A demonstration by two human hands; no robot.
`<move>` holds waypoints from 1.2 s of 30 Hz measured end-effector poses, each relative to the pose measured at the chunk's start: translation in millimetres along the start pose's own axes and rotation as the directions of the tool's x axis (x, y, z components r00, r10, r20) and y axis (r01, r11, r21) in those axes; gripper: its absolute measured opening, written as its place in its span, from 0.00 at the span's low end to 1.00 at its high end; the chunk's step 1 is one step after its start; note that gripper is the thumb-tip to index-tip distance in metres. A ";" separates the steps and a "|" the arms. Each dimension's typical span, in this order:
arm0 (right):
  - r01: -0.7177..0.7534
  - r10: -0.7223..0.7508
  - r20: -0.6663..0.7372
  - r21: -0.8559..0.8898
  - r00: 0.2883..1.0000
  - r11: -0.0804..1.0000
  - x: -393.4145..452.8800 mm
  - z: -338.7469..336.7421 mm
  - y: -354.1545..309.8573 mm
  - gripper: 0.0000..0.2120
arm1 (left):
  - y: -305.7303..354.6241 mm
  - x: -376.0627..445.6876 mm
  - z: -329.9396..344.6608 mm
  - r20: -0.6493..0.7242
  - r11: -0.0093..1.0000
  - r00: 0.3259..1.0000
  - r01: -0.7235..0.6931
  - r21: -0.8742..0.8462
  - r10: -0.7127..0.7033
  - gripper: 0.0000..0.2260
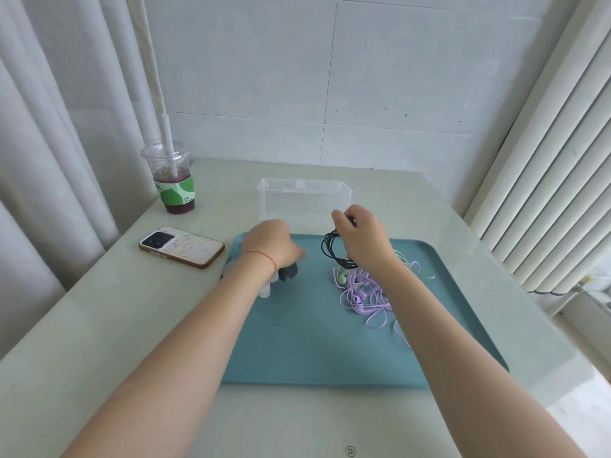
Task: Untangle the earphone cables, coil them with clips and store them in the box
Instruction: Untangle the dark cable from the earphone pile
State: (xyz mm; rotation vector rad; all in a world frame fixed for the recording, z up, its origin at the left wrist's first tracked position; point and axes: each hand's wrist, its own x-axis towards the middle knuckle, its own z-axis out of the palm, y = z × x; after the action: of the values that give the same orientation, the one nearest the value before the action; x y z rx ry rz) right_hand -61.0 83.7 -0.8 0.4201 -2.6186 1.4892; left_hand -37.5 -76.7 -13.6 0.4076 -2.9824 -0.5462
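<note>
One black coil (334, 251) (held), one box (304, 201).

Cup label: the clear plastic drink cup with green-and-white sleeve (174, 190) bears print too small to read.
Worktop mark: circular emblem (350, 451) at near edge, illegible.

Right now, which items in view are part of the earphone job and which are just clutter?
Job:
- black coiled cable, held up by the right hand
- purple and green tangled earphones on the teal tray
- dark clip under the left hand
- clear box behind the tray

Lying about:
- phone, left of the tray
- drink cup with straw
</note>
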 end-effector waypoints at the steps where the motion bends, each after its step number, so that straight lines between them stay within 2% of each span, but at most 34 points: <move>1: -0.001 0.001 -0.012 0.018 1.000 1.000 0.2 -2.5 -0.2 0.13 | -2.5 -1.6 -4.4 -0.010 0.980 1.000 -0.009 -0.200 0.008 0.10; 2: -0.001 0.002 -0.025 0.058 1.000 0.998 -0.2 -5.3 -1.1 0.13 | -4.4 -4.8 -8.7 -0.009 0.899 1.000 -0.023 -0.437 0.021 0.10; 4: -0.009 0.018 -0.046 0.184 0.999 0.983 -1.4 -11.5 -5.3 0.13 | -5.1 -13.4 -17.3 0.044 0.589 0.995 -0.020 -0.808 0.094 0.08; 7: -0.018 0.036 -0.043 0.356 0.998 0.934 0.0 -23.1 -15.4 0.15 | 0.7 -16.3 -27.5 0.103 0.230 0.951 0.034 -0.973 0.293 0.10; 9: -0.010 0.023 -0.023 0.459 0.999 0.889 2.9 -30.8 -22.5 0.16 | 11.0 -16.4 -35.4 0.081 0.078 0.933 0.057 -0.995 0.351 0.12; 10: -0.004 0.013 -0.015 0.506 1.000 0.862 4.4 -34.2 -25.8 0.16 | 17.2 -16.0 -38.5 0.061 0.039 0.933 0.050 -0.998 0.355 0.14; 11: 0.003 0.003 -0.010 0.543 1.000 0.840 6.1 -37.1 -28.5 0.16 | 22.9 -14.4 -39.8 0.039 0.039 0.937 0.027 -0.999 0.346 0.18; 13: 0.026 -0.021 -0.015 0.580 1.000 0.814 12.1 -44.7 -30.7 0.15 | 37.6 -8.0 -39.8 0.003 0.130 0.945 -0.042 -0.991 0.328 0.22; 17: 0.075 -0.062 -0.042 0.542 0.997 0.837 18.8 -53.1 -32.7 0.15 | 55.4 -1.7 -37.2 -0.067 0.391 0.908 -0.243 -0.888 0.414 0.11; 21: 0.124 -0.093 -0.096 0.405 0.991 0.906 24.3 -56.6 -28.0 0.13 | 61.8 0.0 -29.0 -0.027 0.543 0.900 -0.286 -0.789 0.434 0.16; 25: 0.207 -0.180 -0.156 0.180 0.971 0.962 28.3 -56.2 -21.1 0.13 | 61.5 2.4 -24.1 0.010 0.569 0.894 -0.277 -0.774 0.448 0.19; 28: 0.240 -0.224 -0.156 0.093 0.962 0.966 27.9 -56.9 -17.8 0.13 | 61.3 0.3 -28.4 0.084 0.581 0.871 -0.248 -0.775 0.484 0.22; 31: 0.268 -0.262 -0.136 0.028 0.955 0.963 28.6 -57.3 -16.6 0.14 | 62.5 -2.1 -32.4 0.152 0.542 0.860 -0.161 -0.825 0.487 0.19; 33: 0.278 -0.278 -0.120 -0.020 0.953 0.960 28.7 -57.3 -17.0 0.14 | 64.5 -1.9 -32.9 0.153 0.548 0.880 -0.136 -0.825 0.449 0.16; 36: 0.286 -0.290 -0.103 -0.059 0.951 0.957 28.3 -57.7 -17.2 0.13 | 66.8 0.6 -28.2 0.095 0.564 0.905 -0.174 -0.807 0.415 0.15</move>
State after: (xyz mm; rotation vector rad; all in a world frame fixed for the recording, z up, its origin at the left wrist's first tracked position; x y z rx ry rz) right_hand -86.1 119.4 49.5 0.6632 -2.3762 1.3194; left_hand -50.8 -26.1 36.6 -0.2859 -2.5345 -1.8702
